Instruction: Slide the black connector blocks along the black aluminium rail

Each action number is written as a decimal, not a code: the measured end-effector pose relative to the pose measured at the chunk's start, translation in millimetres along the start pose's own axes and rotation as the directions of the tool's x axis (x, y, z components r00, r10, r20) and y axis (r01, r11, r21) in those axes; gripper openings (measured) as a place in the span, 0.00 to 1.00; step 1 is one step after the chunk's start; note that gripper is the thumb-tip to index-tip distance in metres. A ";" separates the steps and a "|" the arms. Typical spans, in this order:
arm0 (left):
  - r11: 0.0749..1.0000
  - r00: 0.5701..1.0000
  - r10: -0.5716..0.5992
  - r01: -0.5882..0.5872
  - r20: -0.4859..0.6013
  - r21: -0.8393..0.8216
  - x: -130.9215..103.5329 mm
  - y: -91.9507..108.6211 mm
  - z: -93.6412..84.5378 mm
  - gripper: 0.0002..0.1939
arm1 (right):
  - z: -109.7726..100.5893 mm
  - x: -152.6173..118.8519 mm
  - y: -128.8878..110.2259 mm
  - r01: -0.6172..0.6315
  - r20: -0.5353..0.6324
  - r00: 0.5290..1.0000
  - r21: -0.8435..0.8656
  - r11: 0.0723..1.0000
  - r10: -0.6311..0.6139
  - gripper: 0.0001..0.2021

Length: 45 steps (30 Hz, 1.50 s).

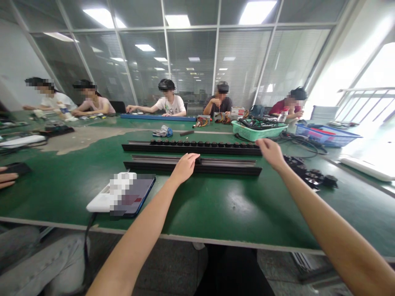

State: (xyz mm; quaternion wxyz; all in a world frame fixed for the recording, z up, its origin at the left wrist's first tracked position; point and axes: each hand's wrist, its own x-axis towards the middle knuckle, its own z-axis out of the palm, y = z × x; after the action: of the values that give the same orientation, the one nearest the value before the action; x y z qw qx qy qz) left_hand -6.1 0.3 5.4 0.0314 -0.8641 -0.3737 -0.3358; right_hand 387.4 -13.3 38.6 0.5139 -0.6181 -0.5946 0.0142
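Observation:
Two long black rails lie side by side across the green table. My left hand point(184, 167) is at the middle of the near rail point(228, 168), its fingers pressed together against a small black block point(198, 160) seated in the channel. My right hand point(270, 151) is closed at the right end of the far rail point(191, 149). What its fingers hold, if anything, is hidden. A row of black blocks point(206, 144) fills most of the far rail. More loose black parts point(314, 177) lie in a pile to the right of my right forearm.
A white device point(103, 199) and a dark tablet-like slab point(140, 193) lie left of my left forearm. Behind my right hand stand a green basket point(259, 132) of cables and a blue basket point(327, 135). A cloth point(163, 131) lies beyond the rails. Several people sit across the table.

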 end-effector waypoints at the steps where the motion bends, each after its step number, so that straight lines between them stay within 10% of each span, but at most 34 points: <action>1: 1.000 1.000 -0.006 0.006 -0.010 0.007 -0.2 -1.0 -0.1 0.24 | 18.0 -6.0 -23.0 0.099 0.064 0.993 0.000 0.995 -0.098 0.19; 7: 0.988 0.999 0.019 -0.012 -0.043 0.155 -3.0 -5.2 -4.8 0.23 | 129.6 -66.1 -122.0 0.461 0.447 0.789 0.023 0.887 -0.422 0.20; 12: 0.966 0.997 -0.046 0.062 -0.068 0.250 -4.4 -7.6 -9.4 0.19 | 171.7 -92.8 -147.9 0.527 0.469 0.761 -0.045 0.849 -0.448 0.22; 45: 0.958 0.987 -0.157 0.157 -0.021 0.240 -5.4 -0.3 -11.3 0.16 | 174.9 -87.6 -135.9 0.459 0.425 0.807 -0.015 0.889 -0.410 0.23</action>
State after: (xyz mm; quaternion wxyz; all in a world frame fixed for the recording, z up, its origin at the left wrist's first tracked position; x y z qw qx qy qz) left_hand -15.3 -6.3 10.8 0.1096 -0.8212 -0.4790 -0.2901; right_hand 154.0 -2.9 -7.3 0.3302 -0.4774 -0.8142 -0.0091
